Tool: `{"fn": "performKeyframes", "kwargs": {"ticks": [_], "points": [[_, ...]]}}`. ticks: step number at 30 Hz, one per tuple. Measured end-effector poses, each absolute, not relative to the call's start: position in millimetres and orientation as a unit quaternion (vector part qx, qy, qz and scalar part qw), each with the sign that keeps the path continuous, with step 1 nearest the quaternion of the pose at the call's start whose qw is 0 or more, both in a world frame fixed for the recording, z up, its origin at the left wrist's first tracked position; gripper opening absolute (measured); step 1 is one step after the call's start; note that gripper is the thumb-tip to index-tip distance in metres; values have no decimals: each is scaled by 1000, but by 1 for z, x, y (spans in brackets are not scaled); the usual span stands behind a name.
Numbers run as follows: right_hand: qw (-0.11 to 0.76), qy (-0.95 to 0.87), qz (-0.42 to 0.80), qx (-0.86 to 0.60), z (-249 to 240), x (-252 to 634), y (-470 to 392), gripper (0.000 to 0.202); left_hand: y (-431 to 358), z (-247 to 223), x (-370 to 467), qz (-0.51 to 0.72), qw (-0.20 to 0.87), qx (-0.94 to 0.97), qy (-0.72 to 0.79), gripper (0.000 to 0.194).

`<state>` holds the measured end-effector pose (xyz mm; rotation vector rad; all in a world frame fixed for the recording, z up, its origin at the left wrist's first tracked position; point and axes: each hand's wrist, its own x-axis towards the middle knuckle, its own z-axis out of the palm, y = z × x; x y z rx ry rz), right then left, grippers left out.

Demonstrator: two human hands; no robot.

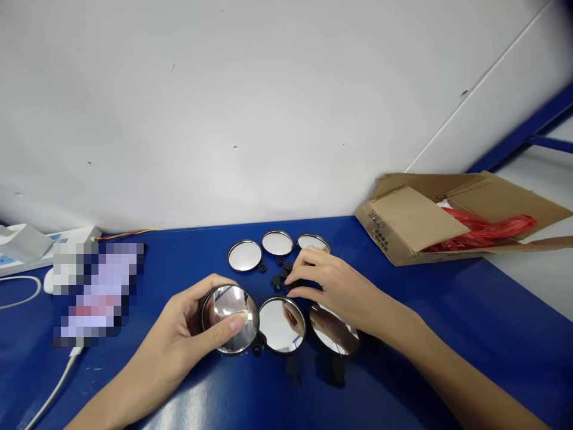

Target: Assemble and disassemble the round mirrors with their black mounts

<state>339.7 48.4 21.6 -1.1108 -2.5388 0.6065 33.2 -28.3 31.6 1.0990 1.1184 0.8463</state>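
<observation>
My left hand (188, 334) holds a round black-rimmed mirror (224, 310), its thumb lying across the glass. Just right of it, another round mirror (277, 325) rests on the blue table, and a third (329, 334) lies partly beneath my right wrist. My right hand (317, 278) reaches in with bent fingers at a small cluster of black parts (278, 280); its fingertips touch or nearly touch them, and whether they grip one is hidden. Behind are three more mirrors, at left (245, 255), middle (277, 243) and right (313, 242), the last partly covered by my right hand.
An open cardboard box (389, 239) with red plastic inside stands at the back right against the white wall. On the left are a blurred phone (101, 289), a white cable (58, 385) and a power strip (87, 236). Black stems (336, 370) lie near the front mirrors.
</observation>
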Motion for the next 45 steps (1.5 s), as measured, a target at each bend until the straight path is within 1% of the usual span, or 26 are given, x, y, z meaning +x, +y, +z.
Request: {"fn": "performKeyframes", "kwargs": {"ticks": [4,10,12,20,24,28,33,36,40,43,45], "points": [[156,-886,203,-386,20,341,49,14,-28,32,34,370,625,482,490,30],[154,-871,221,-410,29,344,50,8,-26,31,34,374,607,485,507,34],[148,-861,235,-425,35,345,51,11,-26,30,34,372,603,487,510,36],[128,-833,281,-458,40,345,50,31,-26,29,33,374,620,478,496,39],[113,-842,267,-454,37,344,49,29,-26,29,32,371,623,482,492,40],[107,-849,259,-448,34,342,48,32,-26,32,35,380,623,475,492,39],[116,-852,286,-423,33,342,47,23,-26,34,37,392,635,456,486,36],[119,-857,292,-407,35,341,47,24,-26,32,35,387,644,453,481,32],[171,-864,243,-407,38,341,48,23,-25,31,34,387,647,451,477,28],[228,-839,170,-464,40,344,51,23,-25,32,34,387,647,453,475,27],[236,-811,124,-520,39,347,53,26,-25,32,34,384,648,453,476,28]]}}
